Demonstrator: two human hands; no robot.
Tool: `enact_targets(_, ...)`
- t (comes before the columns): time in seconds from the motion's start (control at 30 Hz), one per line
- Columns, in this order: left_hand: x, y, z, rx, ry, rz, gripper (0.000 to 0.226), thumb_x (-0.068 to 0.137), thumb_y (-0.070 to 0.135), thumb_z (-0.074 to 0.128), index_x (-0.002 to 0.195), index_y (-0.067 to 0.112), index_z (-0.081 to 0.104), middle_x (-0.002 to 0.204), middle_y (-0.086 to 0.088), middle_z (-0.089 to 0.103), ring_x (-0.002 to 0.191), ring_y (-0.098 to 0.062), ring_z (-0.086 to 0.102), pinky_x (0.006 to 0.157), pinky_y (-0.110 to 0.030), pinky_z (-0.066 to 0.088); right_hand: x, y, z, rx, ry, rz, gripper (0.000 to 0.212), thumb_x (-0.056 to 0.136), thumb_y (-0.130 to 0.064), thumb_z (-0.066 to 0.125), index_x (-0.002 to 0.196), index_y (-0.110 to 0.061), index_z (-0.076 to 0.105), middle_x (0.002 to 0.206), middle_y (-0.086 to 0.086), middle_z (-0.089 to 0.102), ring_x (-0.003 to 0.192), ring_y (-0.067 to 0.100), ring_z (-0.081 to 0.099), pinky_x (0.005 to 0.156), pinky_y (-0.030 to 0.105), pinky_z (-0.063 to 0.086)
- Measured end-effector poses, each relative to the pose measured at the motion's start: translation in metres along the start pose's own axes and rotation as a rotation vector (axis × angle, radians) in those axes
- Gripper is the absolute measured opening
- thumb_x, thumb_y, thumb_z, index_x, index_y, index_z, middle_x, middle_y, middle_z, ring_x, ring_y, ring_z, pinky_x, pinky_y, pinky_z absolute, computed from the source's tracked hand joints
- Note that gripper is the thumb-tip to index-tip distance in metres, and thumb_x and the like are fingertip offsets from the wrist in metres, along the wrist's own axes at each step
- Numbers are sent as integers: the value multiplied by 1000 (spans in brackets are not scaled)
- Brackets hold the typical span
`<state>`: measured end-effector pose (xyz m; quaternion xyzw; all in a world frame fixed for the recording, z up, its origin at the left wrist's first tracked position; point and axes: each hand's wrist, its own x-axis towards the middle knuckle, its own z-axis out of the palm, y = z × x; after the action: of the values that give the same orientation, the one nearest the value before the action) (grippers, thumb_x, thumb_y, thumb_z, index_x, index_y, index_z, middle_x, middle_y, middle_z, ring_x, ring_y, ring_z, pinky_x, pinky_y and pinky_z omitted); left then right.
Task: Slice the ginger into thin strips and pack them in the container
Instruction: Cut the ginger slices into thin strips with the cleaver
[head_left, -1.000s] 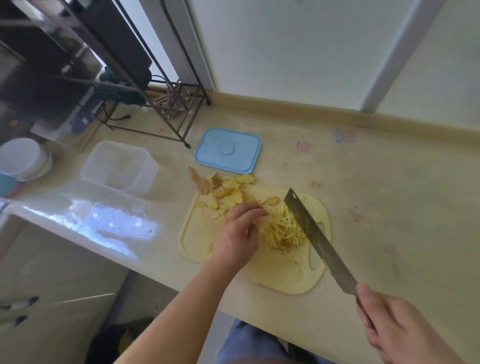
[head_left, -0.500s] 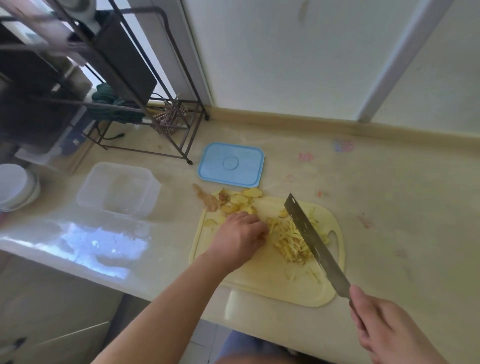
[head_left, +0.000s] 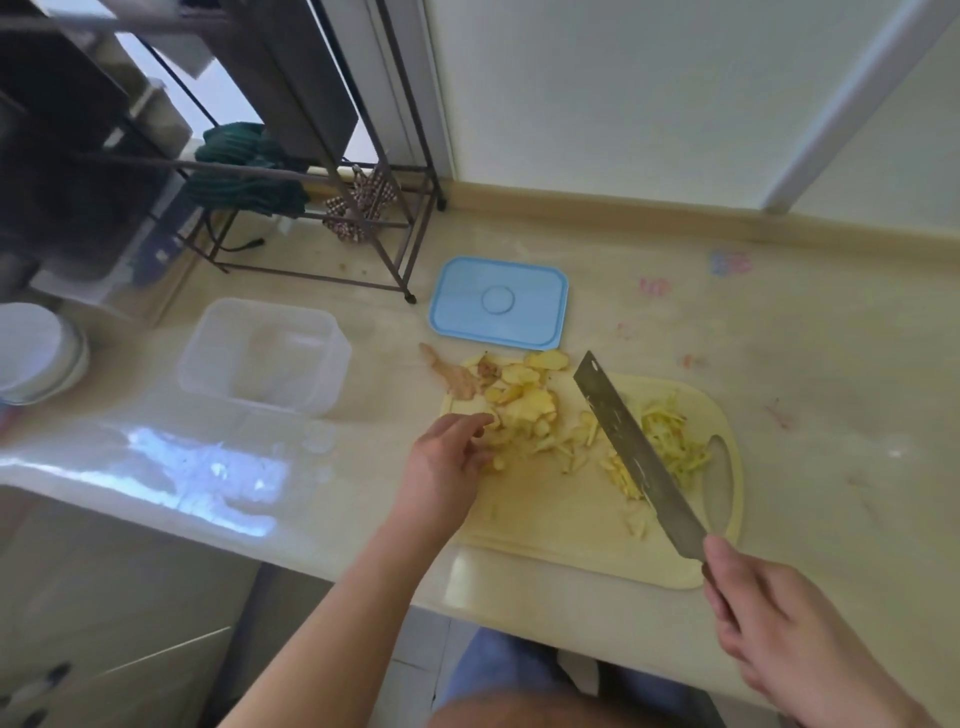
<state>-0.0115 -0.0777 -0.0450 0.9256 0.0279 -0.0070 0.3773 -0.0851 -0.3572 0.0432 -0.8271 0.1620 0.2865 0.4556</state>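
Nearest me, the right hand grips the cleaver by its handle, blade slanting over the cutting board. On the board, the left hand lies loosely curled at the ginger slices; strips pile past the blade. Those fingertips sit close; a hasty chop could nick them. Beyond the board's left corner, the container waits, lid behind.

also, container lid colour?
Light blue lid, lying flat on the counter behind the cutting board; head view shows it clearly.

No readable text anywhere — the countertop marks stay illegible.
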Motion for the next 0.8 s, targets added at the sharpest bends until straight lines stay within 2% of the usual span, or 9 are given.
enact_targets(0.13,-4,-4,-10,-71,6,-103,30,81,-2,75,106,13,74,93,5,66,78,-2,59,71,-5,43,-1,-1,8,24,-8,5,72,65,-84,37,59,-13,41,49,0,30,43,15,24,40,20,21)
enact_targets(0.23,-6,-10,-20,-77,-76,-198,29,82,-2,74,106,14,74,93,5,66,82,0,60,74,-5,45,-1,-1,10,28,-5,5,67,65,-84,37,57,-17,43,49,0,31,44,16,25,40,21,22)
enact_targets(0.37,-7,-13,-26,75,-173,-98,32,87,-5,60,109,15,73,94,4,64,83,-10,59,72,-7,44,-2,1,13,20,8,8,71,63,-88,36,57,-18,43,50,2,30,45,17,24,41,22,22)
enact_targets(0.4,-8,-13,-26,112,-184,-57,36,87,-6,55,110,15,73,94,3,64,82,-12,59,71,-11,45,-2,2,14,12,9,9,76,60,-92,35,59,-16,42,50,2,30,45,17,24,41,22,21)
enact_targets(0.5,-12,-14,-24,194,-152,21,33,87,-7,55,110,10,74,96,-5,67,82,-23,64,71,-34,56,-1,3,16,-18,12,1,88,52,-100,33,62,-13,41,48,2,30,43,17,23,38,20,22)
enact_targets(0.6,-13,-23,-25,287,-64,25,34,84,-12,60,106,9,75,94,-7,69,78,-30,66,62,-41,57,0,0,19,-11,7,-12,88,52,-100,33,63,-12,42,48,1,31,41,16,23,37,19,22)
enact_targets(0.67,-12,-19,-26,212,-26,19,29,85,-8,64,103,11,76,93,-4,71,80,-25,68,68,-36,58,1,-1,21,-10,9,-14,88,51,-100,33,62,-13,41,48,1,31,41,16,24,37,19,22)
enact_targets(0.73,-8,-7,-26,20,-7,-101,24,85,-1,70,103,13,76,92,3,73,81,-8,67,76,-18,53,2,-1,22,-28,16,-20,89,51,-101,31,63,-13,41,47,1,33,41,16,25,37,18,22)
enact_targets(0.8,-2,3,-20,-116,-25,-151,23,83,1,74,101,15,77,88,7,72,78,3,63,72,-5,46,2,0,22,-33,20,-21,89,52,-100,31,63,-12,42,47,1,33,41,16,26,37,18,23)
